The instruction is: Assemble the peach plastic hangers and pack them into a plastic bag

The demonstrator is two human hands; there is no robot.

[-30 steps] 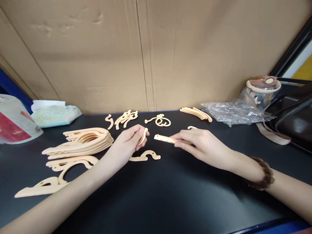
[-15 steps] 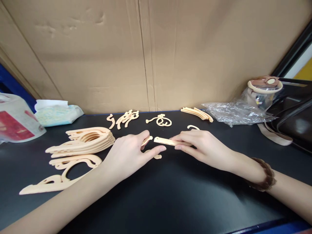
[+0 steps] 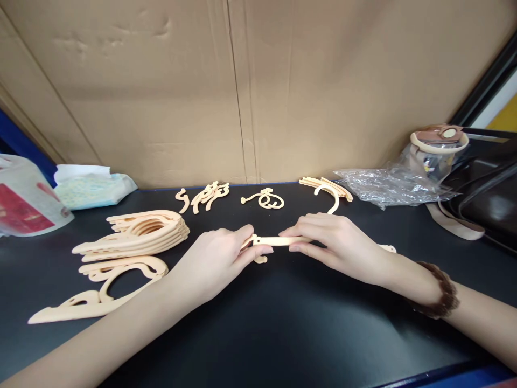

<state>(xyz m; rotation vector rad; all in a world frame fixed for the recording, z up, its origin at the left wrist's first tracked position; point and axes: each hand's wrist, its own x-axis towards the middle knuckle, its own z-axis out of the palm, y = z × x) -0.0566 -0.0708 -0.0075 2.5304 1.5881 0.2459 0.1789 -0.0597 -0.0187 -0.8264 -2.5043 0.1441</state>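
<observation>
My right hand [image 3: 333,245] grips a long beige plastic bar [image 3: 272,241]. A beige hook [image 3: 333,199] rises behind that hand, and a beige end piece [image 3: 388,248] shows past the wrist. My left hand [image 3: 220,258] pinches a small beige piece [image 3: 248,241], mostly hidden by the fingers, whose end meets the bar's left end. Under the left thumb, another beige rounded end [image 3: 260,260] shows. To the left lies a stack of beige folded hanger-like pieces [image 3: 141,237], with a larger curved one [image 3: 72,311] in front.
Small beige hooks [image 3: 210,195], a curled beige piece [image 3: 270,199] and thin beige strips [image 3: 339,189] lie at the back. A tissue pack [image 3: 95,188] and white roll [image 3: 32,196] stand left. Clear plastic wrap [image 3: 391,186], a lidded cup [image 3: 436,151] and black bag [image 3: 488,188] are right.
The bar in my right hand has turned level and its left end now meets the piece in my left hand. The hook behind the right hand shows more, and an end piece has appeared past the wrist.
</observation>
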